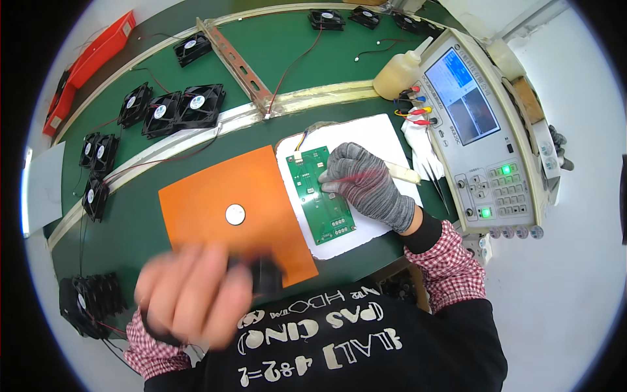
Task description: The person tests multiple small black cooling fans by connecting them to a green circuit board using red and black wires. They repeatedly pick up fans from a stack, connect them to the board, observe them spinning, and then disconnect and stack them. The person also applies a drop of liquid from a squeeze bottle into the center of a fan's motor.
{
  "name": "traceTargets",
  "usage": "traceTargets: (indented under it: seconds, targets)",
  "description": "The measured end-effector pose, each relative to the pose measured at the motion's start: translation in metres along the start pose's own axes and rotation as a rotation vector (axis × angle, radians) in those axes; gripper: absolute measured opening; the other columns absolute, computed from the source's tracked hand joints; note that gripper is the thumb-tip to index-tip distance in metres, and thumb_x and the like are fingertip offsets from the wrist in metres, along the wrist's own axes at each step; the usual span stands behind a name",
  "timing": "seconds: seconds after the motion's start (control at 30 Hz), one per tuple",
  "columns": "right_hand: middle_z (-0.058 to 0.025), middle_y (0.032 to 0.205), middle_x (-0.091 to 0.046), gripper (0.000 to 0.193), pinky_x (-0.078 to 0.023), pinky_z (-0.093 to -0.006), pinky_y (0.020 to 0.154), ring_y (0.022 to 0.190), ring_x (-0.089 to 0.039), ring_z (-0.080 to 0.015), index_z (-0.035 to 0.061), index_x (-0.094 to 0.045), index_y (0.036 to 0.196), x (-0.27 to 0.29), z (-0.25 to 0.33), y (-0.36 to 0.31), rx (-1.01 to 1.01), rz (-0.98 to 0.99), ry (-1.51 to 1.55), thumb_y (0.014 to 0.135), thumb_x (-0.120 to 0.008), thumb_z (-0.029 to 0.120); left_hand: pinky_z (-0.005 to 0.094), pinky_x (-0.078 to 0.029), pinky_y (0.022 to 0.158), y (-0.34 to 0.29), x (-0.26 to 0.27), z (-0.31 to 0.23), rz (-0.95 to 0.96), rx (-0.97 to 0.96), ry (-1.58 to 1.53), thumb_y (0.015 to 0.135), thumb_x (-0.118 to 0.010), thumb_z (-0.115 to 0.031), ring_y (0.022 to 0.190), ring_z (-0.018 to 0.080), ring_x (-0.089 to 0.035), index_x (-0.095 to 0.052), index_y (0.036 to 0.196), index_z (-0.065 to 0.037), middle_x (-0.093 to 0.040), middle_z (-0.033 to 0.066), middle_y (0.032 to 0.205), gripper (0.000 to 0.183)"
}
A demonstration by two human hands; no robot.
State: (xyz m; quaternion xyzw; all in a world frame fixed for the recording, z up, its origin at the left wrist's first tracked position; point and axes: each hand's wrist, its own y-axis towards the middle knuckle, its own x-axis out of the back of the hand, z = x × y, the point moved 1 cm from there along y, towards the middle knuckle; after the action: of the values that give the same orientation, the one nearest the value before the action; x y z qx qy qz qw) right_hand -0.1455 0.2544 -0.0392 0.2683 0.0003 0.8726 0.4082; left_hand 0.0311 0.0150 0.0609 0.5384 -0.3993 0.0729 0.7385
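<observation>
My left hand (pixel 196 291), bare and smeared by motion, is closed around a small black cooling fan (pixel 266 276), itself blurred, above the near edge of an orange mat (pixel 225 183). My right hand (pixel 362 183), in a grey knit glove, has its fingers pinched together at the right side of a green circuit board (pixel 320 219). What they pinch is hidden; a reddish blur like a wire crosses the glove. Under the board lies a white pad (pixel 382 140), and a multicoloured cable (pixel 302 140) runs from the board's far end. A round silvery disc (pixel 235 214) rests on the mat.
At right stands a tester with a screen (pixel 467 98), clip leads, tweezers (pixel 437 186) and a white cloth beside it. Behind are a yellowish squeeze bottle (pixel 400 73) and a slotted metal bar (pixel 235 62). Several black fans (pixel 199 108) and red bins (pixel 101 52) sit left.
</observation>
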Motion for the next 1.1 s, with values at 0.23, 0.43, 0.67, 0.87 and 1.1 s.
traceTargets:
  seconds: [0.23, 0.43, 0.67, 0.87, 1.1]
  targets:
    - [-0.0082, 0.088, -0.059, 0.017, -0.050, -0.0370, 0.080, 0.088, -0.060, -0.0250, 0.0036, -0.068, 0.083, 0.007, 0.001, -0.002, 0.146, -0.018, -0.210, 0.071, -0.078, 0.010, 0.0386, -0.050, 0.083, -0.006, 0.018, 0.019, 0.423, 0.811, -1.819, 0.088, -0.067, -0.032, 0.098, 0.0325, -0.064, -0.055, 0.121, 0.005, -0.064, 0.0260, 0.110, 0.051]
    - [-0.0086, 0.087, -0.059, 0.013, -0.050, -0.0383, 0.079, 0.086, -0.059, -0.0266, 0.0046, -0.068, 0.082, 0.002, 0.005, 0.003, 0.181, 0.011, -0.202, 0.072, -0.076, 0.009, 0.0372, -0.053, 0.077, -0.007, 0.026, 0.013, -0.033, 0.436, -0.186, 0.077, -0.075, -0.028, 0.084, 0.0328, -0.066, -0.056, 0.115, 0.006, -0.065, 0.0215, 0.100, 0.054]
    - [-0.0081, 0.084, -0.061, 0.013, -0.051, -0.0387, 0.075, 0.084, -0.062, -0.0278, 0.0053, -0.066, 0.083, 0.002, 0.003, -0.004, 0.213, -0.043, -0.310, 0.076, -0.075, 0.011, 0.0417, -0.043, 0.098, 0.072, -0.034, 0.055, -0.095, 0.015, 0.070, 0.067, -0.083, -0.044, 0.117, 0.0360, -0.054, -0.043, 0.134, 0.008, -0.052, 0.0239, 0.132, 0.094]
    - [-0.0081, 0.083, -0.063, 0.014, -0.053, -0.0329, 0.071, 0.079, -0.066, -0.0224, 0.0037, -0.062, 0.090, 0.004, 0.003, -0.005, 0.109, -0.204, -0.052, 0.083, -0.073, 0.010, 0.0426, -0.040, 0.082, 0.050, -0.159, 0.126, 0.178, 0.365, 0.250, 0.066, -0.083, -0.031, 0.100, 0.0310, -0.049, -0.058, 0.102, -0.003, -0.053, 0.0120, 0.101, 0.052]
    - [-0.0136, 0.115, -0.062, 0.044, -0.053, -0.0363, 0.087, 0.105, -0.063, -0.0277, 0.0059, -0.060, 0.120, 0.011, 0.019, -0.005, 0.261, -0.341, -0.229, 0.080, -0.075, 0.012, 0.0403, -0.040, 0.076, 0.032, -0.112, 0.096, 0.252, 0.215, -0.144, 0.067, -0.070, -0.008, 0.083, 0.0287, -0.049, -0.056, 0.076, -0.006, -0.048, 0.0088, 0.085, 0.017]
